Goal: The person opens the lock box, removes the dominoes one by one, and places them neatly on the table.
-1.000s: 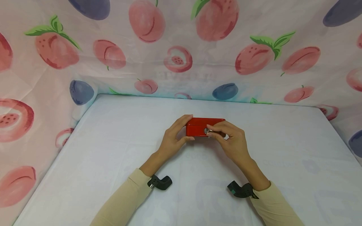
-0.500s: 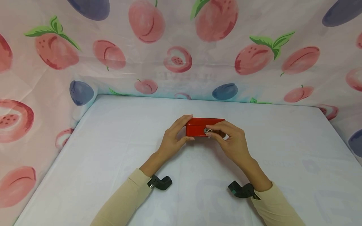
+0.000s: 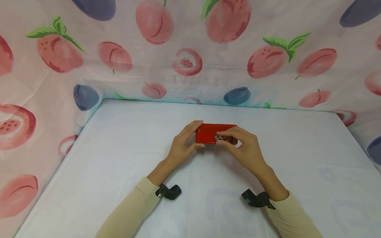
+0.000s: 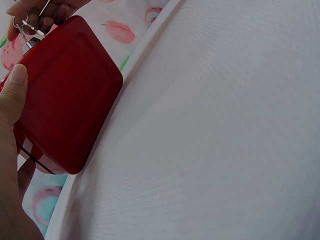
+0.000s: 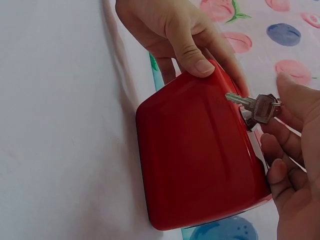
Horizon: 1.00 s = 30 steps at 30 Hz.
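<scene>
A red metal cash box point(image 3: 206, 137) is near the middle of the white table, its lock side facing up toward the head camera. My left hand point(image 3: 178, 147) holds its left end, thumb on the near broad face and fingers behind. At the lock point(image 5: 247, 120), my right hand point(image 3: 245, 150) pinches a key whose blade is hidden. A second key point(image 5: 259, 106) dangles from a small ring point(image 4: 25, 22) beside the lock. Curled lower fingers point(image 5: 280, 175) of the right hand lie against the box's lock side.
White cloth covers the table point(image 3: 119, 138). A fruit-printed curtain point(image 3: 190, 82) rises behind it and along both sides. Black wrist cameras, one left point(image 3: 169, 192) and one right point(image 3: 255, 199), sit at the sleeve cuffs.
My right wrist has shifted slightly to the right and turned a little, with its fingertips still at the lock. The left hand and the cash box stay where they were.
</scene>
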{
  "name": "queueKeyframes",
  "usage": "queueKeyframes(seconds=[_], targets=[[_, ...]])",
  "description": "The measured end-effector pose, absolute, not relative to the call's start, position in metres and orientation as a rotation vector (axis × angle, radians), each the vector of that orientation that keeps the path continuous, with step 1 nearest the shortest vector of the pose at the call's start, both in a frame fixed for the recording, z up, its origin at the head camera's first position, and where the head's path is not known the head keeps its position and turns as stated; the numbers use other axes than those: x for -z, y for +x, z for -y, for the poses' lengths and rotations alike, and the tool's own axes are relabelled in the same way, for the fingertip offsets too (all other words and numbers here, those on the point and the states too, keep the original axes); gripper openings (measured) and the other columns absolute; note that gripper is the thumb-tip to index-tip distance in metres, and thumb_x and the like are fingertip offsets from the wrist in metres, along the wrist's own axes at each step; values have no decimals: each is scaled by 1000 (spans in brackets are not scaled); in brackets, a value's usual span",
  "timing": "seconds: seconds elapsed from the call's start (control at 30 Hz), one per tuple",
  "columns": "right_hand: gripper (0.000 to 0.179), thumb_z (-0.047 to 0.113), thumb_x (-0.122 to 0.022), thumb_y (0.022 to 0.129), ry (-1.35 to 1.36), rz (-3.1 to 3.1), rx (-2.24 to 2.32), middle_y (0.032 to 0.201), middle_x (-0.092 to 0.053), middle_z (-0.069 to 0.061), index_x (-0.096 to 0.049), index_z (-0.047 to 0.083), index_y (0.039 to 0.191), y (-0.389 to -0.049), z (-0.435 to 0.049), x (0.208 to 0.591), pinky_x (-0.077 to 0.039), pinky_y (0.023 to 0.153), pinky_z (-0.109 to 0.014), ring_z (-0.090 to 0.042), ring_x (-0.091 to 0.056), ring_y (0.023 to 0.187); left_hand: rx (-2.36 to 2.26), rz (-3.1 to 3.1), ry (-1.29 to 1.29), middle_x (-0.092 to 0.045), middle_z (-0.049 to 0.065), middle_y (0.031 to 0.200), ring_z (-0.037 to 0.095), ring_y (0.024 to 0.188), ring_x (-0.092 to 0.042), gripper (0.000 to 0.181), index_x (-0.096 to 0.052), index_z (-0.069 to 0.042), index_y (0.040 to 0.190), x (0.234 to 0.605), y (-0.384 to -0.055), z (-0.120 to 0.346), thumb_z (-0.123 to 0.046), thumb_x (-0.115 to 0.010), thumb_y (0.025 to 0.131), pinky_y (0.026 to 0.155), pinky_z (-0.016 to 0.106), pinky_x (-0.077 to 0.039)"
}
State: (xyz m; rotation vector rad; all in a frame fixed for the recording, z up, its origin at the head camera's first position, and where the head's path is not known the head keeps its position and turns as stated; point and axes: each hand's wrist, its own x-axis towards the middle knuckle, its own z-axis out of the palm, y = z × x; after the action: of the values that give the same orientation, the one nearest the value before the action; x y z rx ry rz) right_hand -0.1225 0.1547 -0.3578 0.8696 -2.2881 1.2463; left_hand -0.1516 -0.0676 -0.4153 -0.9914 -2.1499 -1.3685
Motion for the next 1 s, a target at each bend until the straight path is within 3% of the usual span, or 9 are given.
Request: queueKeyframes(seconds=[0.4,0.63,1.0], targets=[[22,9,-66,80,882,2290,-1230,89,-61,10,-68,16,100,-123,-155,357,-43,53,-27,-7,-47,68,1374,2144,-985,-40,17,132,23,120,-40,69,-40,2,130,414,-151,66,-6,-73,70,97,32,-36],[24,12,-71,76,897,2294,-1235,87,-61,8,-68,15,100,-122,-154,356,-44,54,-27,-7,-49,69,1359,2163,-975,-39,8,135,19,121,-39,71,-38,-6,134,414,-151,67,-13,-73,72,97,31,-36],[22,-2,-73,69,843,2309,-1223,81,-61,-8,-66,1,90,-103,-140,326,-43,54,-29,-20,-51,67,1372,2164,-975,-37,2,137,16,121,-39,74,-36,-13,137,414,-150,67,-15,-73,73,96,31,-36]])
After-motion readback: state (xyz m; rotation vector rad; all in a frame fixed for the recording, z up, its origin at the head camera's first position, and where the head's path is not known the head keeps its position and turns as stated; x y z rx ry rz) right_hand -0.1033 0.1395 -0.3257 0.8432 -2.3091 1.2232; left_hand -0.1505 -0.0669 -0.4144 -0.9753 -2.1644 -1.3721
